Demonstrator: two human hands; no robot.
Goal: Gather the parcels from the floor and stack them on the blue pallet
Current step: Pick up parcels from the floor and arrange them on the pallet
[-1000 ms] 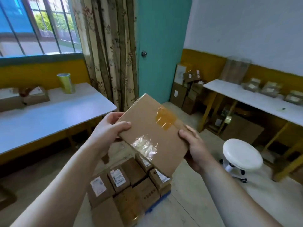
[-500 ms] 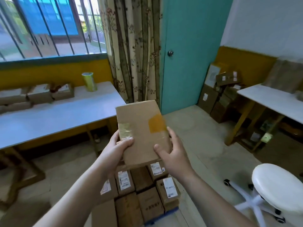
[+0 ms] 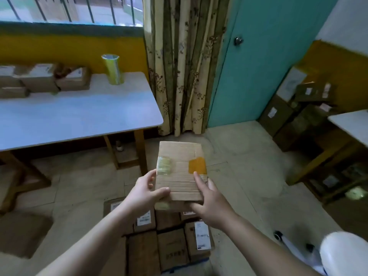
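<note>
I hold a flat brown cardboard parcel (image 3: 180, 168) with an orange tape patch and a clear tape patch, level in front of me. My left hand (image 3: 148, 191) grips its near left corner and my right hand (image 3: 209, 200) grips its near right edge. Below it lie several labelled cardboard parcels (image 3: 171, 248) packed side by side on the blue pallet (image 3: 201, 260), of which only a thin blue edge shows. The held parcel hangs above the far end of that stack.
A white table (image 3: 79, 118) on the left carries several boxes (image 3: 41, 79) and a yellow-green cup (image 3: 113, 69). More boxes (image 3: 292, 108) are piled by the teal door. A second table (image 3: 350, 126) and a white stool (image 3: 346, 255) stand on the right.
The parcel has turned from tilted to flat and come down lower, towards the stack on the pallet. My view has swung left and down. Both hands keep their hold.
</note>
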